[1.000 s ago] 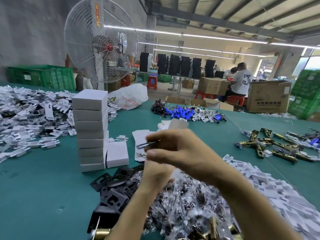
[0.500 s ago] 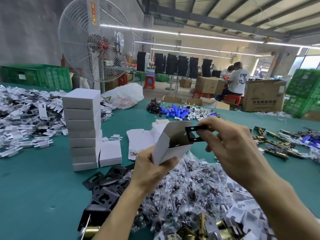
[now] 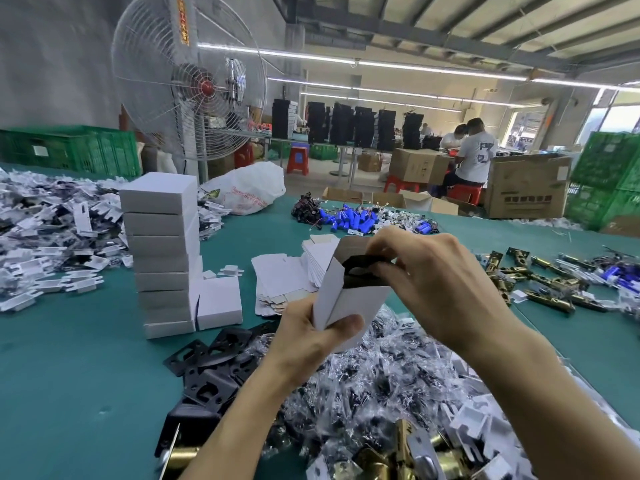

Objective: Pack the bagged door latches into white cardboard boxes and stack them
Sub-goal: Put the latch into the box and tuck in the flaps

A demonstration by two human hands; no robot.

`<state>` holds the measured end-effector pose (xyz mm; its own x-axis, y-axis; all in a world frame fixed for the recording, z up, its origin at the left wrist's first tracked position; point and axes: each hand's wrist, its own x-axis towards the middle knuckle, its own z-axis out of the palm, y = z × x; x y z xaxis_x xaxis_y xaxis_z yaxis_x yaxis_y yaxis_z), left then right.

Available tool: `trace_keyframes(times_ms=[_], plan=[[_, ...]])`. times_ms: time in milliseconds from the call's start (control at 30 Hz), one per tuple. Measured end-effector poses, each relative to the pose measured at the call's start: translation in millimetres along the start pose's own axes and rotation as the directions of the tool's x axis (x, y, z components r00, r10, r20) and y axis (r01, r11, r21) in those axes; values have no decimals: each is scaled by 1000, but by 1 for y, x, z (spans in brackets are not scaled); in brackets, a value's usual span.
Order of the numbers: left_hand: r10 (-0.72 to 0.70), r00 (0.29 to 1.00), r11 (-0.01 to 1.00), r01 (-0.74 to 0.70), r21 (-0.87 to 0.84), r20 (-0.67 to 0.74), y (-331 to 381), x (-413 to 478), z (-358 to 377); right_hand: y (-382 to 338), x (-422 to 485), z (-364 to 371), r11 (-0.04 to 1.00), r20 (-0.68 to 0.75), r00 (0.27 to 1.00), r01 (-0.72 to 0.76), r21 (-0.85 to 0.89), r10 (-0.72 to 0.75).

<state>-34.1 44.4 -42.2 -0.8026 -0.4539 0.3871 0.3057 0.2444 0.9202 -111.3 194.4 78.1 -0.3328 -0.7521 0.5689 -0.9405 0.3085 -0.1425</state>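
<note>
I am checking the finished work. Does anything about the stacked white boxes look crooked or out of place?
Yes. The stack of white boxes is uneven: its layers are shifted, not flush. One more white box sits beside its base, not on top.

I count one left hand (image 3: 311, 337), one right hand (image 3: 436, 282), one open white box (image 3: 346, 299), one black plate (image 3: 360, 268), one fan (image 3: 188, 81).
</note>
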Motion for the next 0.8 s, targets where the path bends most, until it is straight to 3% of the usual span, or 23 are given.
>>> trace_keyframes(times_ms=[133,467,800], plan=[[-41,999,999,41,-21,30,-2,1,0,-1,7,1,998,93,996,-16,56,11],[-66,994,998,67,-7,87,-4,0,2,5,29,1,999,352,935,-46,8,40],[-77,996,997,77,-8,49,-3,0,1,4,37,1,996,307,951,-13,-89,40]])
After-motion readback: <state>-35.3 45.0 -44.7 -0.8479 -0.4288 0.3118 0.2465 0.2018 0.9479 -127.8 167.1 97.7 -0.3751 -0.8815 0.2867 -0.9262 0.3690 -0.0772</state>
